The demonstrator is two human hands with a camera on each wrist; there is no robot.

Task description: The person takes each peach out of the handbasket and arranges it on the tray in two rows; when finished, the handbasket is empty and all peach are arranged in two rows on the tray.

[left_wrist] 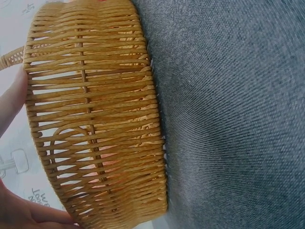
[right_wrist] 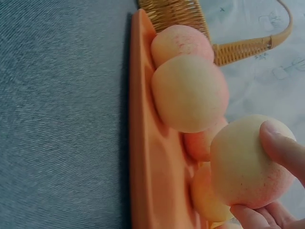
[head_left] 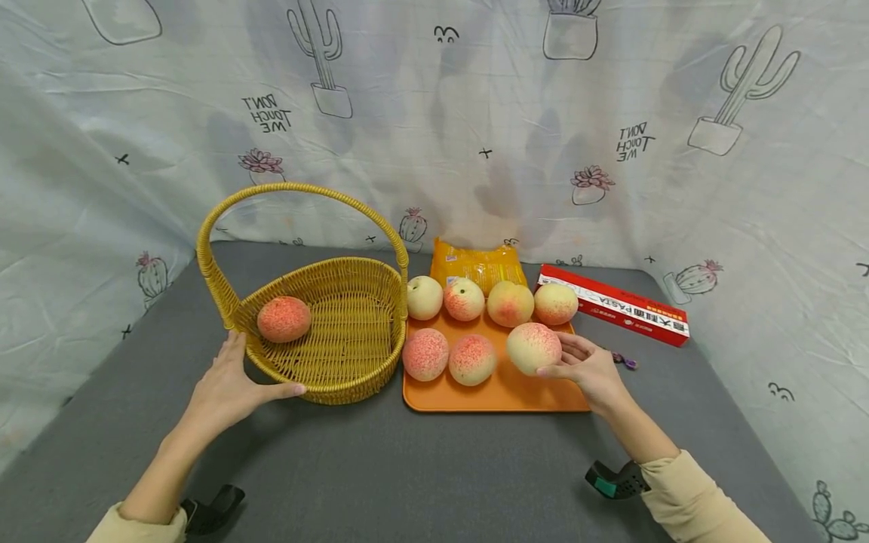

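Observation:
In the head view, my right hand (head_left: 589, 371) holds a pale peach with a pink blush (head_left: 533, 349) between thumb and fingers. The right wrist view shows this peach (right_wrist: 252, 162) raised over the orange tray (right_wrist: 143, 143). Spread wide, my left hand (head_left: 227, 388) rests at the front left rim of a yellow wicker basket (head_left: 353, 392), its thumb along the rim and its fingertips near the handle base. One redder peach (head_left: 284, 319) lies inside the basket at left. Several peaches sit on the tray, among them two in front, a pink one (head_left: 425, 354) and a paler one (head_left: 472, 360).
Behind the tray lies an orange packet (head_left: 478, 264). A red pasta box (head_left: 614, 305) is at the back right, with a small purple-wrapped item (head_left: 626, 361) near the right hand. The basket's tall handle (head_left: 299, 187) arches over it, and its right side meets the tray.

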